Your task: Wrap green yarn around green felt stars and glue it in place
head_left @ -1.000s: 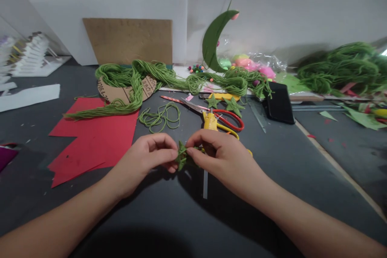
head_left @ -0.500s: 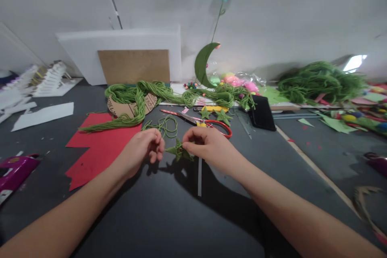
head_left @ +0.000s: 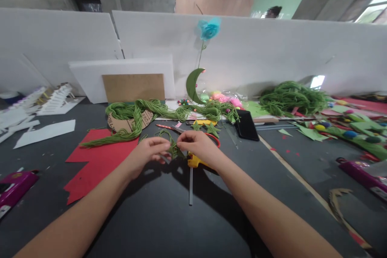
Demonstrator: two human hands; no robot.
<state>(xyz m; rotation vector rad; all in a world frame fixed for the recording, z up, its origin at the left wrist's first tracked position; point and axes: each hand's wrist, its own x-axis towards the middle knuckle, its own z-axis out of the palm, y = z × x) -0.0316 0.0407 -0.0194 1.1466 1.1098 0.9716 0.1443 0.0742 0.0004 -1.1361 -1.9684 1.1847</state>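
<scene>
My right hand [head_left: 198, 147] is closed in a pinch on a small green yarn-wrapped star [head_left: 179, 152], which its fingers partly cover. My left hand [head_left: 155, 150] is close on the star's other side, fingers curled in; what they hold, if anything, is hidden. Loose green yarn [head_left: 165, 133] loops just behind the fingertips. Beneath my right hand lies a yellow tool [head_left: 193, 161] with a narrow pale stick [head_left: 191, 187] pointing towards me. Scissors with red handles [head_left: 218, 141] lie partly hidden behind that hand, near two more green stars [head_left: 212, 130].
Red paper [head_left: 99, 157] lies left, beside green yarn wound on cardboard [head_left: 145, 120]. A green crescent [head_left: 192, 86] with a blue flower [head_left: 209, 29] stands against the white partition [head_left: 145, 36]. A black phone [head_left: 247, 125] and a yarn heap [head_left: 292, 98] are at right.
The head view has tilted up, bringing the partition's top and the room beyond into sight. My left fingertips have come closer to the star and my right hand. More of the yellow tool shows.
</scene>
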